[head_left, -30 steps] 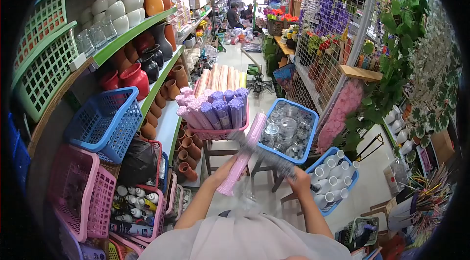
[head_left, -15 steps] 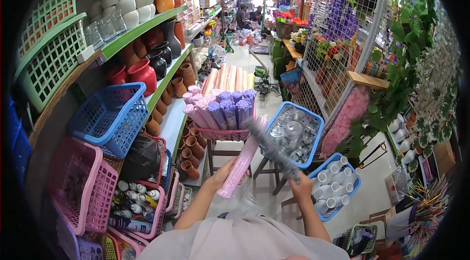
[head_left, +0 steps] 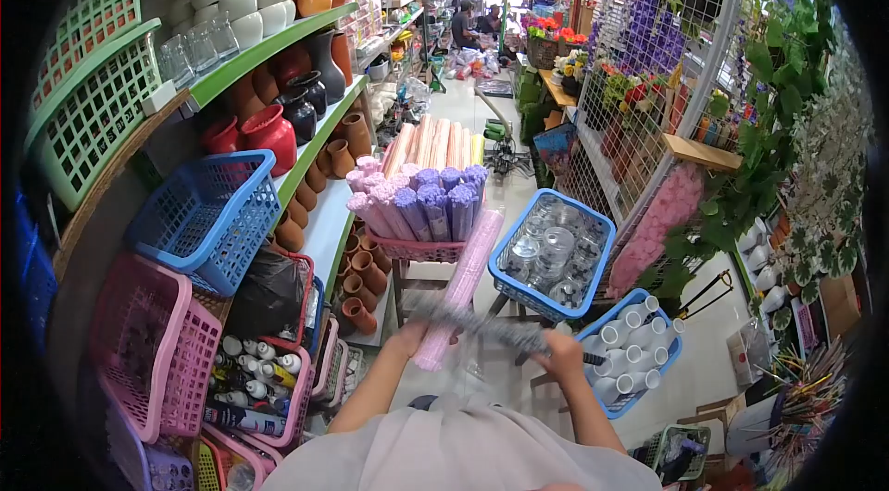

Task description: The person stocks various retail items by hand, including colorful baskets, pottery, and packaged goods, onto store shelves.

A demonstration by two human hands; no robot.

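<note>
My left hand point(head_left: 405, 341) is wrapped round the lower end of a long pink bundle point(head_left: 470, 269), which looks sleeved in clear plastic and slants up and away from me. In my right hand point(head_left: 562, 354) is a fluffy grey duster point(head_left: 505, 334), its dark handle end poking out to the right. The duster, smeared by motion, lies across the bundle's lower part in this view and partly hides my left fingers. Just beyond, a pink basket point(head_left: 421, 252) holds upright pink and purple bundles point(head_left: 431, 209), with striped orange-and-white rolls point(head_left: 431, 141) behind them.
To the right stand a blue basket point(head_left: 501, 284) of clear glass pieces and another blue basket point(head_left: 616, 410) of white vases. Shelves point(head_left: 319, 144) with pots line the left. A wire rack point(head_left: 593, 144) with artificial flowers is on the right. People point(head_left: 465, 25) sit far down the aisle.
The duster has swung down and left, from pointing up past the bundle's right side to lying nearly level across its lower part. My left hand and the bundle stay nearly in place.
</note>
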